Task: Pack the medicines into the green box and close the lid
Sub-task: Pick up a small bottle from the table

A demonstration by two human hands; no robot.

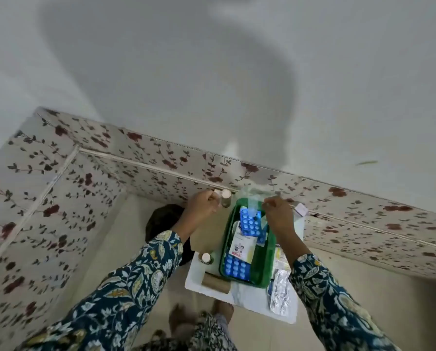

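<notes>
Both arms reach forward in floral sleeves over the open green plastic box (262, 259) on the white board (242, 297). Left hand (201, 205) clenched, possibly gripping something; can't tell. Right hand (279, 211) pinches the clear lid (250, 198); blue blister packs (250, 221) lie inside.

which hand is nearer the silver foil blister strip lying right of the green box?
Right. The right hand is above the far end of the green box, up from the silver foil blister strip; the left hand is across the box.

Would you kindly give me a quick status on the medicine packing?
Left hand shut on small bottle. Right hand pinching clear lid. Green box open, part filled. Silver strip and another bottle outside.
</notes>
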